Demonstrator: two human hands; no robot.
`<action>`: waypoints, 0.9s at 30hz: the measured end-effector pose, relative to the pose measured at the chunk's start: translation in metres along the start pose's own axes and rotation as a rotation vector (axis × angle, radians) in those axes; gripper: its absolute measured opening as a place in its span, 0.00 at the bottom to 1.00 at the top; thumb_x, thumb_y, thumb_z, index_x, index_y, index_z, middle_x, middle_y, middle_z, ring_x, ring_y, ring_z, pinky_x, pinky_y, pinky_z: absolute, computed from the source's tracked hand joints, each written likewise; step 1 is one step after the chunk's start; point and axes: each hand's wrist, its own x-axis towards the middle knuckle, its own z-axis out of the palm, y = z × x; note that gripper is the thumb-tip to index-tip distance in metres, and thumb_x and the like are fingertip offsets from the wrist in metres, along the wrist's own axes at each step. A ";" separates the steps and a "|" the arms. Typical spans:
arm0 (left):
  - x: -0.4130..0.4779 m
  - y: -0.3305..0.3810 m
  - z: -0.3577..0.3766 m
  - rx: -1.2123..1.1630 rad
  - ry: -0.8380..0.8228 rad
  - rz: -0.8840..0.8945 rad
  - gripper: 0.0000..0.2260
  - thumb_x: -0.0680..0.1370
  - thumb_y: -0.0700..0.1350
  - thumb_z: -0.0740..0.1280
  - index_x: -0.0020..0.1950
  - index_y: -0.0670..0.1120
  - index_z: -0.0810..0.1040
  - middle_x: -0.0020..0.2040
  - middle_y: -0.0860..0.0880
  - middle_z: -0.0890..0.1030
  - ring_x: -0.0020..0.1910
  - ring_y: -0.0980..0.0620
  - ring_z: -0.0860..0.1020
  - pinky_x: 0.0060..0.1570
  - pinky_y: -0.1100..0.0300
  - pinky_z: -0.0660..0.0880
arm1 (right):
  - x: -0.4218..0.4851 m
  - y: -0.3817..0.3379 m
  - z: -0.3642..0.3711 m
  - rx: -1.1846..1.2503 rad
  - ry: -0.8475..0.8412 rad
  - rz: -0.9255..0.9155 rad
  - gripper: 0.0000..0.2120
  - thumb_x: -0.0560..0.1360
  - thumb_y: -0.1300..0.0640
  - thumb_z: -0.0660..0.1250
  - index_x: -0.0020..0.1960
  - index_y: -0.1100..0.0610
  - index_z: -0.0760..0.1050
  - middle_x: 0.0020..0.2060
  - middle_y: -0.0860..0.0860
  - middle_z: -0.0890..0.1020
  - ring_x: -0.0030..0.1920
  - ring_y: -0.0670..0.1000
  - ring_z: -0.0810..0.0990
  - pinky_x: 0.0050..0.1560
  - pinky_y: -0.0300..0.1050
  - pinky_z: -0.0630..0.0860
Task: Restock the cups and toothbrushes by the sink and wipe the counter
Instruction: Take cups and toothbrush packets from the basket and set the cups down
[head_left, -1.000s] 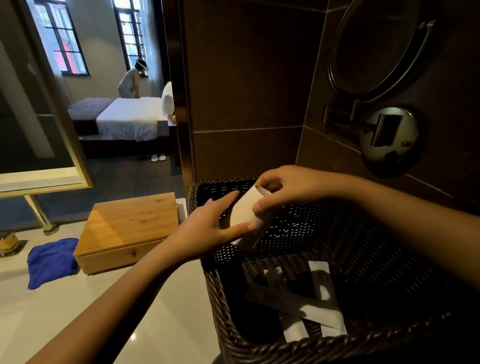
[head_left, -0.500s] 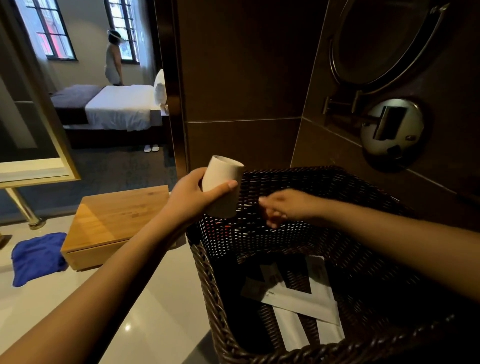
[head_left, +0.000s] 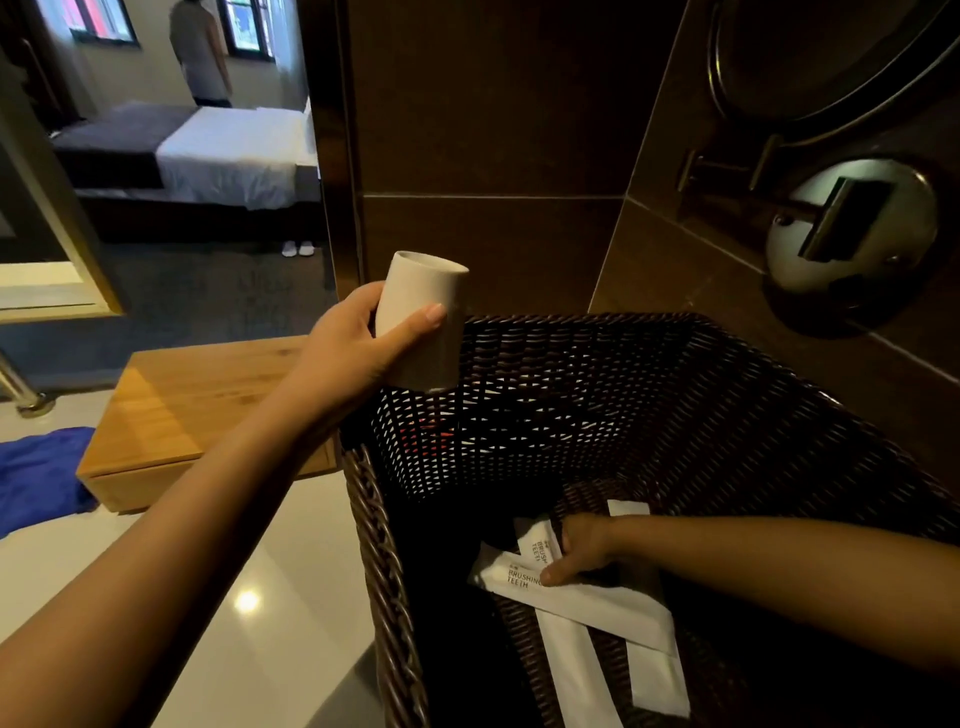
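My left hand (head_left: 353, 353) grips a plain white cup (head_left: 422, 317), holding it tilted just above the far left corner of a dark wicker basket (head_left: 384, 571). At the basket's bottom lie a few white toothbrush packets (head_left: 587, 603) printed "BRUSHING TEETH", crossed over one another. My right hand (head_left: 582, 548) reaches down inside, fingers resting on the top packets; whether it grips one I cannot tell.
The basket stands on a glossy white counter (head_left: 270, 597). A wooden box (head_left: 192, 410) sits to the left with a blue cloth (head_left: 41, 473) beside it. A round wall mirror mount (head_left: 852, 223) projects from the dark tiles at right. A person stands by a bed beyond the doorway.
My left hand took the cup from the right and lifted it to the basket's corner. My right hand let go and dropped down onto the toothbrush packets.
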 end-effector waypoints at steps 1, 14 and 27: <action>0.000 -0.001 0.001 0.017 0.012 0.005 0.24 0.60 0.66 0.66 0.51 0.58 0.72 0.51 0.53 0.78 0.50 0.53 0.78 0.45 0.59 0.77 | 0.003 0.000 0.004 0.032 0.020 -0.008 0.26 0.68 0.44 0.72 0.61 0.55 0.73 0.62 0.52 0.76 0.62 0.52 0.74 0.59 0.42 0.72; 0.002 -0.003 0.000 0.042 0.016 -0.002 0.31 0.60 0.67 0.65 0.58 0.54 0.69 0.52 0.53 0.77 0.51 0.54 0.77 0.44 0.60 0.76 | 0.010 -0.001 0.021 0.277 0.082 0.039 0.27 0.67 0.53 0.75 0.62 0.60 0.73 0.60 0.55 0.78 0.59 0.53 0.76 0.58 0.44 0.75; 0.001 0.000 -0.003 -0.031 -0.005 -0.039 0.34 0.62 0.66 0.66 0.62 0.49 0.70 0.56 0.46 0.78 0.54 0.48 0.78 0.47 0.55 0.78 | -0.030 -0.006 -0.028 0.366 0.167 -0.171 0.19 0.74 0.58 0.68 0.64 0.58 0.71 0.61 0.54 0.77 0.56 0.51 0.77 0.53 0.39 0.77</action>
